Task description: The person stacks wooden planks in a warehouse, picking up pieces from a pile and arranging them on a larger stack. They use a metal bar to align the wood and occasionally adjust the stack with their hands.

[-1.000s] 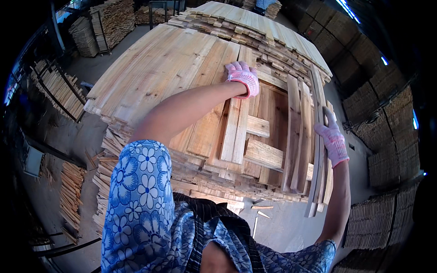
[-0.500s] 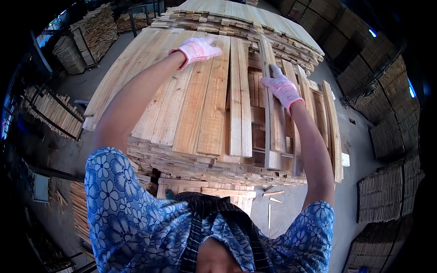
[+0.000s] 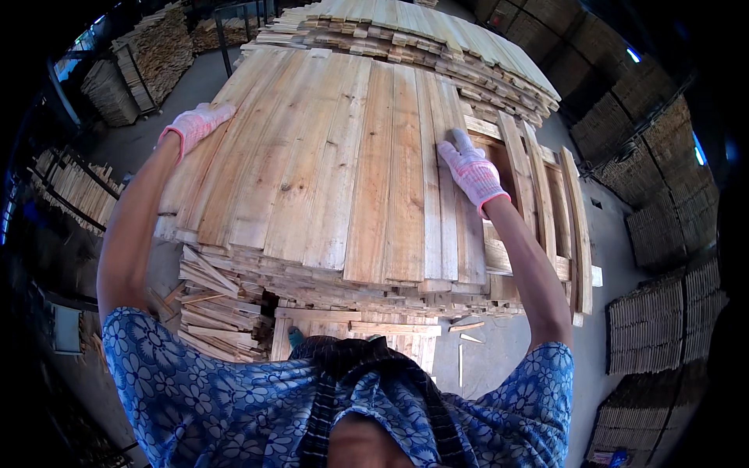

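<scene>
Pale wooden board [image 3: 470,249] now closes the brown plank row [image 3: 312,179]. Pink-gloved left hand [image 3: 199,125] lies open; pink-gloved right hand's [image 3: 473,170] grip is unclear.

I see the person's arms [image 3: 129,242] extended and spread: left hand [image 3: 201,125] palm down, right hand [image 3: 472,171] (gloved, like the left) angled inward.

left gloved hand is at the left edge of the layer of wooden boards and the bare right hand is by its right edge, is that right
Not quite: the right hand isn't bare. The head view shows it in a pink-and-white glove. It is by the right edge of the layer of wooden boards, and the gloved left hand is at the left edge.
</scene>
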The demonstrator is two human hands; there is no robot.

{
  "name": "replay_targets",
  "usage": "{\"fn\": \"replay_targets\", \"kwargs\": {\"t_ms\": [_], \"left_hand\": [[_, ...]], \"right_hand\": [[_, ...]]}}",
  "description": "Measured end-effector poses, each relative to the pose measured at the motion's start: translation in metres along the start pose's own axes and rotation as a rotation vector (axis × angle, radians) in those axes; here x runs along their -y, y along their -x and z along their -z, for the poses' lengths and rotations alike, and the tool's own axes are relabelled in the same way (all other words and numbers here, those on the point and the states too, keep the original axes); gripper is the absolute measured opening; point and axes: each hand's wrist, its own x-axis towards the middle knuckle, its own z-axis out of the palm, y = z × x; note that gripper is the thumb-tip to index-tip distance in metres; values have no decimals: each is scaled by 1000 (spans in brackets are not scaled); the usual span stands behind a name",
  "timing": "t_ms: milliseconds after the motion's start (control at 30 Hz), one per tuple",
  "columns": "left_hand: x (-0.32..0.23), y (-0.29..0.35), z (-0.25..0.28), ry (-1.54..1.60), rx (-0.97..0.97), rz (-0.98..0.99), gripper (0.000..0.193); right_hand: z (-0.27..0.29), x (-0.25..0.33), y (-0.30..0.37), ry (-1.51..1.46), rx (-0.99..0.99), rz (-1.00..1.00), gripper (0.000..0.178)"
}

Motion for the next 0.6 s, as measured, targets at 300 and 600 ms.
{"fn": "replay_targets", "kwargs": {"t_ms": [300, 600], "left_hand": [[7, -12, -17, -184, -80, -32, 104], [-141, 47, -49, -268, -235, -729, 68]], "right_hand": [[37, -27, 6, -180, 209, 211, 79], [64, -184, 48, -63, -144, -236, 82]]}}
